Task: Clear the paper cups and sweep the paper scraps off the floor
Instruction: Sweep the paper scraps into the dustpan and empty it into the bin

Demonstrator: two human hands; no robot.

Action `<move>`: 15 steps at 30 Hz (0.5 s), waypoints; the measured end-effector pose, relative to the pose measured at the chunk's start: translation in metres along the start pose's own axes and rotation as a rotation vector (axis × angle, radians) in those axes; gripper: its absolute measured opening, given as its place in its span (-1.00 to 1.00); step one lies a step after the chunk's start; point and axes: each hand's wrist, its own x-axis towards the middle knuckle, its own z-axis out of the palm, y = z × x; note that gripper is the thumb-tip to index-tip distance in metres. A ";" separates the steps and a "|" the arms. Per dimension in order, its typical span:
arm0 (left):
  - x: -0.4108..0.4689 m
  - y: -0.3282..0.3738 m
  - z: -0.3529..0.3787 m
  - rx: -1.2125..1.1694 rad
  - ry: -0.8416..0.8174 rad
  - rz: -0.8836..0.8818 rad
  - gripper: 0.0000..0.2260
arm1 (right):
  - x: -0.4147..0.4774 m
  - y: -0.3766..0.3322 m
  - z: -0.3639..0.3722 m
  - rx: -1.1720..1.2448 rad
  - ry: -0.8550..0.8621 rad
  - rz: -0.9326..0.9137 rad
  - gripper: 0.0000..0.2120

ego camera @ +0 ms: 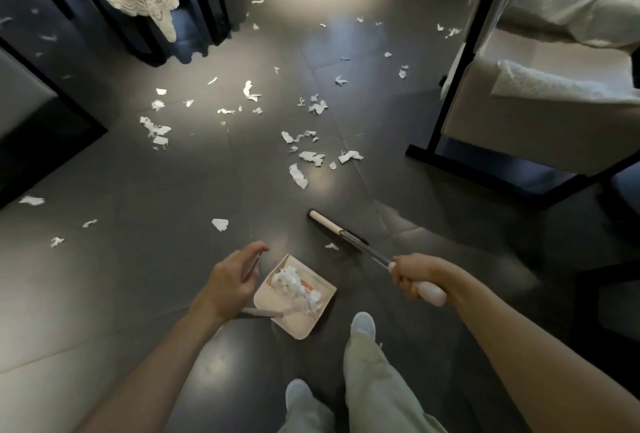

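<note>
Gripping the broom [333,225] in my right hand [414,278], I have my left hand [228,282] curled round the dustpan [295,327] rod. Some paper scraps [298,176] sit in the pan; most litter the floor [156,287] ahead.

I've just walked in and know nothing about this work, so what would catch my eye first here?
White paper scraps lie scattered over the dark floor, thickest mid-room. By the person's feet a dustpan, its thin handle held by the left hand, already carries a heap of them. The right hand grips a broom whose head rests on the floor just beyond.
</note>
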 end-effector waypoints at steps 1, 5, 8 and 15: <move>-0.003 -0.004 0.001 0.020 -0.005 0.000 -0.62 | -0.003 0.004 0.011 -0.018 -0.016 0.003 -0.57; 0.002 -0.016 -0.001 0.042 0.014 -0.078 -0.54 | -0.026 0.012 0.053 -0.073 -0.091 0.058 -0.56; 0.005 -0.017 -0.003 0.043 -0.004 -0.088 -0.57 | -0.049 0.009 0.067 0.045 -0.160 0.090 -0.52; 0.000 -0.023 -0.012 -0.025 0.041 -0.116 -0.58 | -0.088 -0.010 0.038 0.170 -0.165 0.057 -0.75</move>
